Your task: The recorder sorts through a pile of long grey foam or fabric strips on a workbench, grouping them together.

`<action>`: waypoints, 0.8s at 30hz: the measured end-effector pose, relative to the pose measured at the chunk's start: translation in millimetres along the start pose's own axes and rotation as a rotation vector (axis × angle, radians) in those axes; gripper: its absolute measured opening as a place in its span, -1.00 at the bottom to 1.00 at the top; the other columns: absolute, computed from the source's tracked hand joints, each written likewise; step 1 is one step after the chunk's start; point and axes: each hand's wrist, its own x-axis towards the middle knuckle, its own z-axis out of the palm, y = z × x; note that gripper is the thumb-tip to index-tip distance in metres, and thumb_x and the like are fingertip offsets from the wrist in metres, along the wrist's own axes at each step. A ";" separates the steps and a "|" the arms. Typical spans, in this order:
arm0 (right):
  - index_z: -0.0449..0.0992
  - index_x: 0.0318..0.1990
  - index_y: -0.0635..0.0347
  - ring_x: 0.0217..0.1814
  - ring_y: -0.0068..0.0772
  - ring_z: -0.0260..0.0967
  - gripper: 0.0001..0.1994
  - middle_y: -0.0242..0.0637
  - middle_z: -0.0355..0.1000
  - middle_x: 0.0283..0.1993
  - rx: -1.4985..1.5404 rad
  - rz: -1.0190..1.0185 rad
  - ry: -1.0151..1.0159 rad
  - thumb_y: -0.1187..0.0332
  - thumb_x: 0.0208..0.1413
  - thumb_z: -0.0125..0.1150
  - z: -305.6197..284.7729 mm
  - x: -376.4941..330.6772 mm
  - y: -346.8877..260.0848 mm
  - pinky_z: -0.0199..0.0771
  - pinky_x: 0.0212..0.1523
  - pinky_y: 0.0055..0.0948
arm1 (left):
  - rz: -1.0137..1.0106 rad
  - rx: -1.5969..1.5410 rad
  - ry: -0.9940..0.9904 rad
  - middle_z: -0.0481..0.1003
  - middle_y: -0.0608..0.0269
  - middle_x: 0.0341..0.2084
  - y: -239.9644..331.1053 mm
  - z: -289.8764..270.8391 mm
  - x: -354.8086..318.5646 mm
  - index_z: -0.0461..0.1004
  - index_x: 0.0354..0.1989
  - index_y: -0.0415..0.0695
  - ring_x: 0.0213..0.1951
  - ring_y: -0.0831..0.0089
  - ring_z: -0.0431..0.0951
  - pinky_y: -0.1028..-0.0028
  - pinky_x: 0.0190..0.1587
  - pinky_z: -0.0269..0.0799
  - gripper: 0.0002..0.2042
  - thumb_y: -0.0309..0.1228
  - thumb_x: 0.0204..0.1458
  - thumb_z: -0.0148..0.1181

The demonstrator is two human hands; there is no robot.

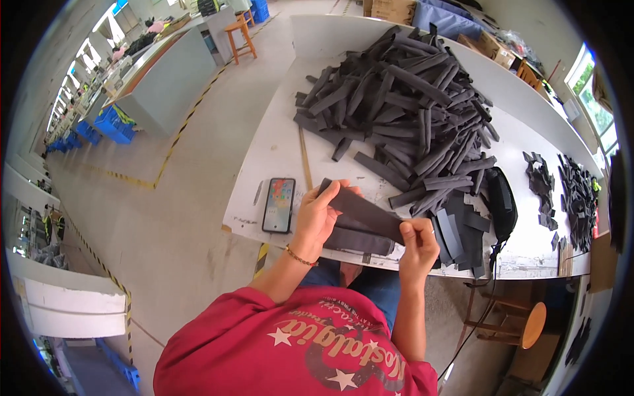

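Clearly, I had the dark strip (363, 210) pinched at both ends, just above the desk (277, 152) edge: left hand (317, 221) closed on its upper end, right hand (417, 241) on its lower, long axis slanting down toward my right.

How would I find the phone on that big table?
Start at the white table with the big pile of dark strips. Look at its near edge, just beside the left hand. The phone lies flat there, the only thing with a bright, colourful screen.
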 end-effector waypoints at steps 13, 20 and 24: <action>0.47 -0.34 0.26 -0.46 -0.64 0.23 -0.84 -0.41 0.38 -0.45 -0.116 0.408 -0.092 0.46 0.01 0.37 4.2 -43.4 73.2 0.26 -0.40 -0.59 | 0.684 1.196 0.215 0.44 0.24 -0.33 -41.5 -80.0 -34.0 0.58 -0.40 -0.15 -0.22 0.30 0.39 0.38 -0.12 0.32 -0.87 -0.48 -0.14 0.40; 0.50 -0.23 0.25 -0.44 -0.44 0.25 -0.86 -0.30 0.32 -0.41 -0.387 0.235 0.046 0.44 0.08 0.30 -17.8 -33.5 91.0 0.31 -0.39 -0.45 | 0.761 1.262 0.205 0.45 0.20 -0.32 -17.0 -70.5 1.9 0.50 -0.33 -0.14 -0.23 0.23 0.43 0.34 -0.17 0.36 -0.84 -0.44 -0.07 0.34; 0.48 -0.12 0.25 -0.19 -0.13 0.35 -0.77 -0.15 0.40 -0.19 -0.936 0.038 0.090 0.39 0.08 0.25 -93.2 -1.7 123.1 0.38 -0.18 -0.25 | 0.628 1.208 0.106 0.52 0.17 -0.44 -0.9 -61.8 88.9 0.53 -0.37 -0.18 -0.48 0.30 0.49 0.33 -0.36 0.42 -0.88 -0.40 0.02 0.25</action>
